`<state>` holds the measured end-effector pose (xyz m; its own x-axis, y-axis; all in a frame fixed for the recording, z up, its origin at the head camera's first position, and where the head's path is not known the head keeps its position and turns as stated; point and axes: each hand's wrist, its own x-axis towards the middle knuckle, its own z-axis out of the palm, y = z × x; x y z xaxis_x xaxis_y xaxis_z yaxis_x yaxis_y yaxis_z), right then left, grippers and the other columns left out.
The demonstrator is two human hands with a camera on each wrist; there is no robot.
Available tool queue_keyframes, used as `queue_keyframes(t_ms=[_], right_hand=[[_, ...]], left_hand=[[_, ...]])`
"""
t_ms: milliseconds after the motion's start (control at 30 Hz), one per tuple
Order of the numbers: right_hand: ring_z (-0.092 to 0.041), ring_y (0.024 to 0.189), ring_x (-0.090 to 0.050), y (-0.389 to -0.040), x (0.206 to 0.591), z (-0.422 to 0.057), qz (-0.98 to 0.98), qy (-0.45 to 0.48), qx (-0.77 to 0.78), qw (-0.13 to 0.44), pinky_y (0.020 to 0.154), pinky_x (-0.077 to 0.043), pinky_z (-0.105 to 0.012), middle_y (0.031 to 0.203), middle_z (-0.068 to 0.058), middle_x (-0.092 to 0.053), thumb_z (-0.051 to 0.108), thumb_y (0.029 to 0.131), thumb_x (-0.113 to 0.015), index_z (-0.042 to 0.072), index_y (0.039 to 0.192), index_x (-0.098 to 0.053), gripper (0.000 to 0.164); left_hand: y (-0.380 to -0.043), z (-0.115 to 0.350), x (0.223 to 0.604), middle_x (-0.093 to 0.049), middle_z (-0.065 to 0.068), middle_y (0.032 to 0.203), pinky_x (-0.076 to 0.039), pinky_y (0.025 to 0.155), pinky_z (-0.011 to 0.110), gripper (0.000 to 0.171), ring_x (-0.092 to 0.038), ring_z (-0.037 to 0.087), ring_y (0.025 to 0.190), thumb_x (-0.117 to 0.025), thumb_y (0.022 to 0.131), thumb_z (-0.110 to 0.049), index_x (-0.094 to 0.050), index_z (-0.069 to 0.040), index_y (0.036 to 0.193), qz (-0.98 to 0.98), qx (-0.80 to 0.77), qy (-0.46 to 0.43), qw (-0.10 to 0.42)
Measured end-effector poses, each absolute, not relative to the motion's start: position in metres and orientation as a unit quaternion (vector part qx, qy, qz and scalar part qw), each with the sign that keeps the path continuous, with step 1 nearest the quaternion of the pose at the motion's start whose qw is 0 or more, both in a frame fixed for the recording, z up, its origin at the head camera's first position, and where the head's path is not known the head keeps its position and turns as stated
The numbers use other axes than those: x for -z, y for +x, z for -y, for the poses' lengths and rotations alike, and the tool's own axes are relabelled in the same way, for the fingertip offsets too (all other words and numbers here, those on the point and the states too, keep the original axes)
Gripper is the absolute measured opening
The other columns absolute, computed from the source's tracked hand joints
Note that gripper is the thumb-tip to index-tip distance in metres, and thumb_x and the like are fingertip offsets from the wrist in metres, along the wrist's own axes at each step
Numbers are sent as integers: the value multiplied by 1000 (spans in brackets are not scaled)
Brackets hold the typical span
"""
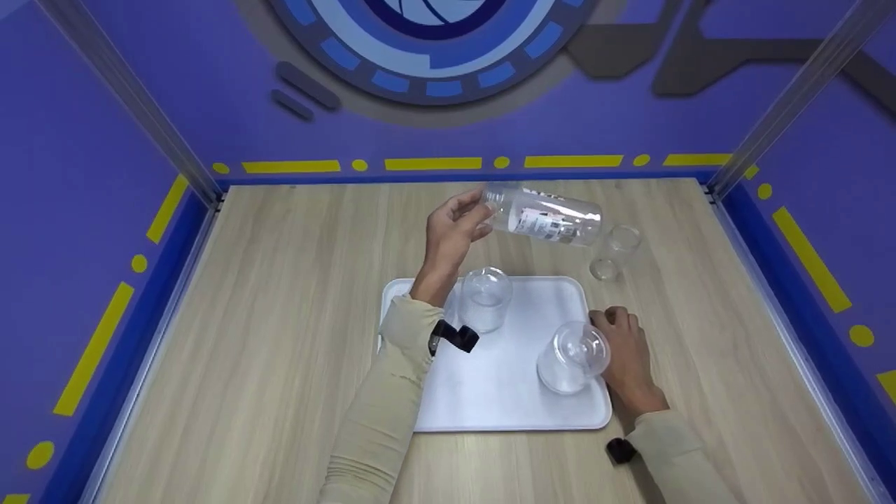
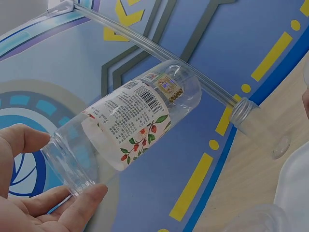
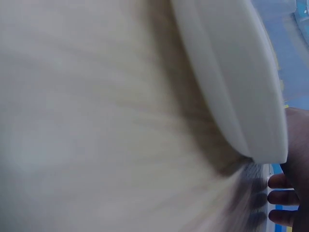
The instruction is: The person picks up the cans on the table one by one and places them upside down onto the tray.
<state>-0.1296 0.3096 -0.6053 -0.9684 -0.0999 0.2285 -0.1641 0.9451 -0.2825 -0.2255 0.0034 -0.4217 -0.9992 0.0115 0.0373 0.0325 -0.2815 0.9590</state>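
A clear plastic bottle (image 1: 549,215) with a printed label lies nearly sideways in the air over the back of the table. Its threaded neck is pinched between the thumb and fingers of my left hand (image 1: 453,227), and its base points right. Label text, a barcode and red flowers face the left wrist view on the bottle (image 2: 140,116). My right hand (image 1: 628,353) rests beside the right edge of the white tray (image 1: 490,395), fingers loosely bent. In the right wrist view, its fingers (image 3: 284,197) show past the tray's rim; whether they touch it I cannot tell.
On the tray stand two clear containers, one at the back left (image 1: 485,301) and one at the front right (image 1: 572,358). A smaller clear container (image 1: 616,253) is on the wooden table behind the tray's right corner. Purple panels (image 1: 448,136) enclose the table's back and sides.
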Motion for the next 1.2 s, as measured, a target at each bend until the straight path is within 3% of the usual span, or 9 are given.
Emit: queue_keyframes(t_ms=[300,867,1200], right_hand=[[-52,106,-54,-130,605,-312,977,79,-149,132,83,-48,-65,122,-32,-54,10,96,-66,3,128,-64,32],[-52,108,-55,-128,605,-311,978,76,-149,124,85,-48,-66,125,-32,-55,12,98,-67,2,130,-64,34],[-52,108,-55,-129,607,-311,973,81,-166,140,85,-48,-66,124,-31,-55,12,96,-69,3,128,-65,34]], left_hand=[[-211,7,428,-66,18,134,-59,94,35,49,-68,28,120,-71,100,-13,-58,7,143,598,801,-16,15],[-195,21,435,-68,15,131,-59,97,38,47,-68,29,120,-72,100,-18,-62,3,141,590,807,-9,36],[-191,26,437,-68,20,127,-60,95,40,48,-69,32,116,-72,97,-14,-61,8,139,564,824,2,52]])
